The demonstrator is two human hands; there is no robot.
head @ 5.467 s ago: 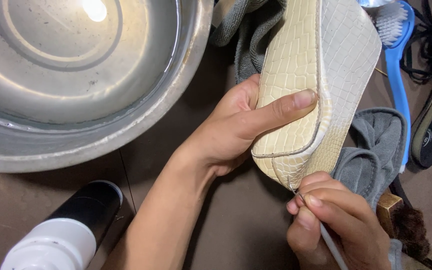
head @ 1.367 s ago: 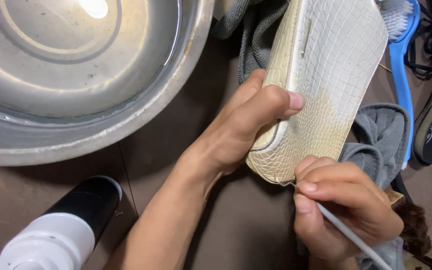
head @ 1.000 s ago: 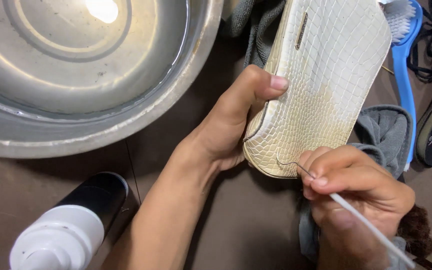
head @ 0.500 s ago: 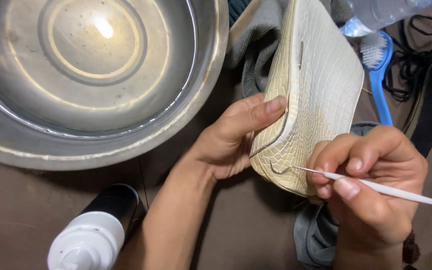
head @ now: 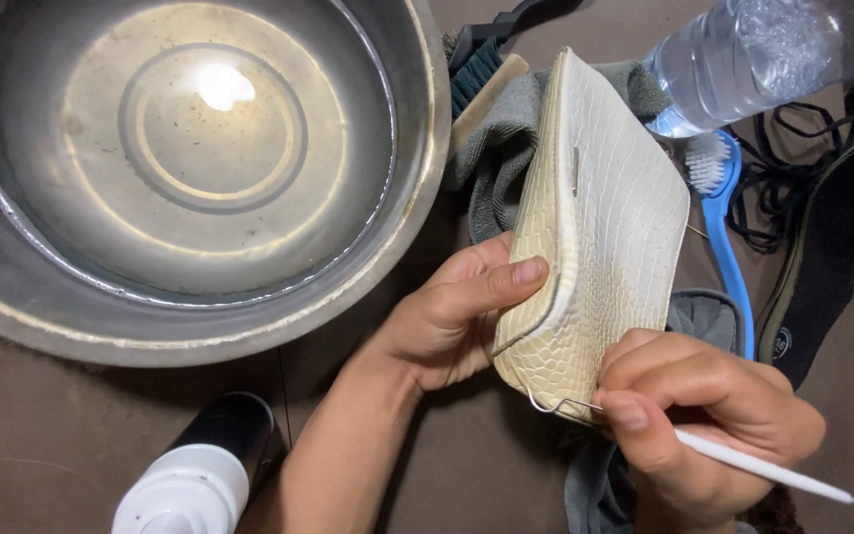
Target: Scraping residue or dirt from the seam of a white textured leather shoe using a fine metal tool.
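Scaly embossed cream leather pouch (head: 600, 247), dull scuffed metal basin (head: 200, 168), grey terry cloth (head: 501, 148), clear plastic bottle (head: 743, 54)

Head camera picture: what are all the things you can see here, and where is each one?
Round silver metal basin: one, silver, upper left.
Cream crocodile-textured pouch: one, cream-white, centre, held on edge.
Thin hooked metal tool with a white handle: one, silver hook and white handle, lower right, hook at the pouch's bottom edge.
Clear plastic bottle: one, clear, upper right.
Blue-handled brush with white bristles: one, blue and white, right of the pouch.
Grey cloth: grey, under and behind the pouch.
Black can with a white cap: one, black and white, lower left.
Black shoe insole: one, black, right edge.
Black cords: black tangle, upper right.
Left hand: holds the pouch.
Right hand: holds the hooked tool.
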